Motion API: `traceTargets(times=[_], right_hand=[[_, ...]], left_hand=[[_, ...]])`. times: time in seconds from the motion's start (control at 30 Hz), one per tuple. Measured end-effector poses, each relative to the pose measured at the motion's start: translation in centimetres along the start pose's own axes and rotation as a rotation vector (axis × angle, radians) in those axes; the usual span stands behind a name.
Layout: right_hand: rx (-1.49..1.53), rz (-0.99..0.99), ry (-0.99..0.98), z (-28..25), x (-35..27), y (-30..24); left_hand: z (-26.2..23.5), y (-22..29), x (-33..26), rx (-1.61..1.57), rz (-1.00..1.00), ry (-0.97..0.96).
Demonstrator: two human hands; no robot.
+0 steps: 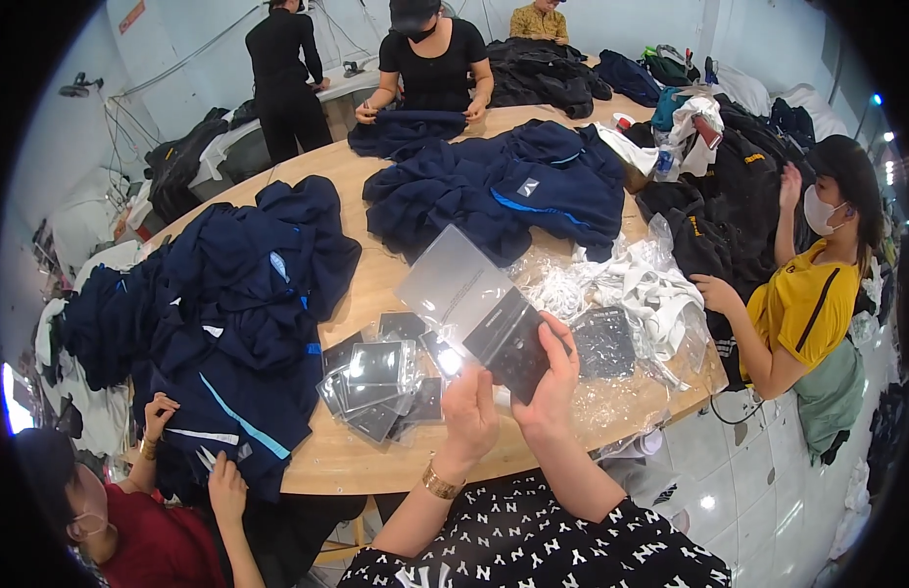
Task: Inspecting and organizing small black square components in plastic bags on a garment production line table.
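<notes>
In front of me I hold a dark flat card with a translucent sheet extending from its upper left end. My right hand grips the card's lower right part, the thumb lying on its face. Close beside it, my left hand is closed at the card's lower left edge; what its fingers pinch is hidden. A glossy plastic piece with a bright glare shows just beyond those fingertips. On the table to the left lie several dark squares in clear plastic sleeves. Another dark square lies right of my hands.
Navy garments pile up on the wooden table at left, with more navy garments beyond my hands. White straps and clear plastic are heaped at right, beside black garments. Co-workers surround the table; one at lower left holds scissors.
</notes>
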State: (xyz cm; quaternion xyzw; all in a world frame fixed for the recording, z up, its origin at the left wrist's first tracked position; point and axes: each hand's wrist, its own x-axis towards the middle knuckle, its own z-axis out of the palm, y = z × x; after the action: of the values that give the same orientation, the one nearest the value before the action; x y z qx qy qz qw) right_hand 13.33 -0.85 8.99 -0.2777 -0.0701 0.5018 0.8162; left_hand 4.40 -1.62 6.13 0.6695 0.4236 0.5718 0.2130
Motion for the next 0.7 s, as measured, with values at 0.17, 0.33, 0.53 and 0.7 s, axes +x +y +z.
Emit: traceTargets(times=[0.17,0.33,0.53,0.7], right_hand=[[0.026,0.036,-0.007,-0.1,0.0,-0.4],[-0.049,0.028,-0.176,-0.2,-0.2,-0.6],[-0.252,-0.049,-0.432,-1.4,-0.2,0.1],[-0.260,-0.089,-0.704,-0.3,0.3,-1.3]], left_hand=[[-1.3,-0.3,-0.3,-0.066,-0.024,-0.188],[-0.6,0.4,1.1,-1.148,-0.553,0.107],[-1.0,-0.5,2.7,-1.183,-0.575,0.146],[-1.0,-0.7,2.6,-1.146,-0.683,0.133]])
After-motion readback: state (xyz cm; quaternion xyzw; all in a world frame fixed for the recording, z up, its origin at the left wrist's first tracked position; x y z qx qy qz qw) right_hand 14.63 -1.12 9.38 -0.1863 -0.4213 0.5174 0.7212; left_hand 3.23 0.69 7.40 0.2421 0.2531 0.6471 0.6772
